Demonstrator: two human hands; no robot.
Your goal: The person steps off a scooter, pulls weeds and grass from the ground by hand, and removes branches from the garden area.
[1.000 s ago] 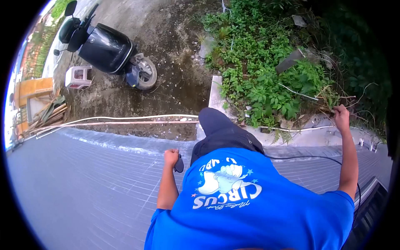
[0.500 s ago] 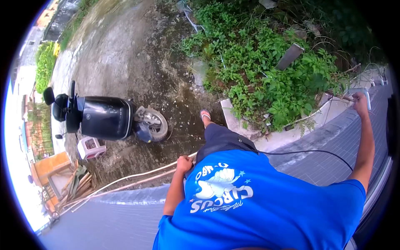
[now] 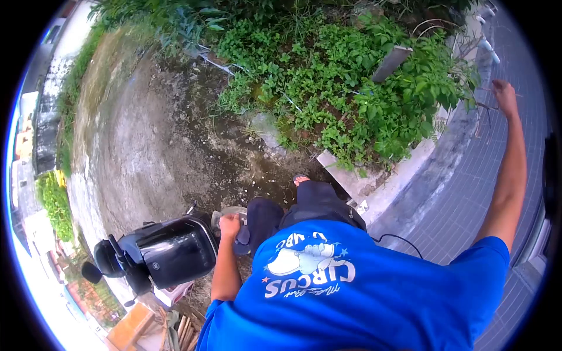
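My left hand (image 3: 229, 224) is closed at the lower left of centre, beside my dark trouser leg. It grips a small dark object (image 3: 243, 236), mostly hidden by the fingers. Out to the upper right, my right hand (image 3: 504, 97) is closed over the grey tiled paving. Thin reddish twigs (image 3: 485, 107) stick out from its fingers towards the plant bed. A black cable (image 3: 400, 238) curves out from my waist on the right.
Green plants (image 3: 345, 111) fill a bed with a concrete edge (image 3: 351, 175) ahead; a flat grey slab (image 3: 391, 64) stands among them. A black scooter (image 3: 175, 251) is at the lower left, near wooden boards (image 3: 130, 326). Tiled paving (image 3: 462, 205) lies on the right.
The view has turned and moved forward; the scooter now appears lower, closer to my left hand. My right hand has come away from the plants with twigs, over the paving.
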